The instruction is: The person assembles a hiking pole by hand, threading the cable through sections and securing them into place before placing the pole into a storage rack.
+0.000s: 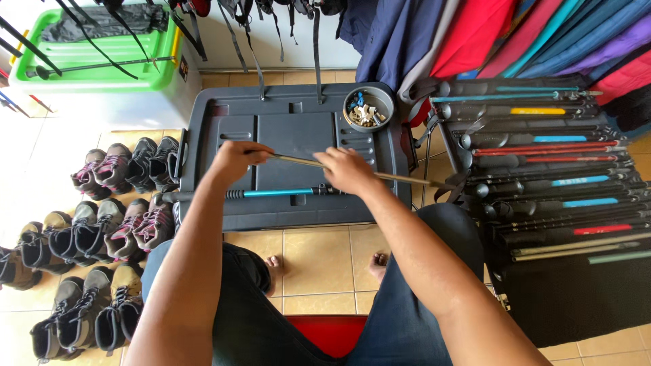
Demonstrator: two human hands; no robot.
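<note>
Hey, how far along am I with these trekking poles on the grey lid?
Done: many poles lie stacked at your right. In hand: left hand and right hand both grip a thin gold pole section above the grey lid. Left: a teal pole lies on the lid, and small parts fill the bowl.

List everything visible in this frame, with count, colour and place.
Thin pole section: one, tan, held over the lid.
Trekking pole: one, blue and black, lying on the lid.
Lid: one, dark grey, centre.
Bowl: one, grey, small parts inside, lid's far right corner.
Pole rack: many poles, mostly black, right.
Boots: many, grey and pink, floor left.
Bin: one, green, top left.
Jackets: several, mixed colours, top right.
Left hand: grips the section.
Right hand: grips the section.
</note>
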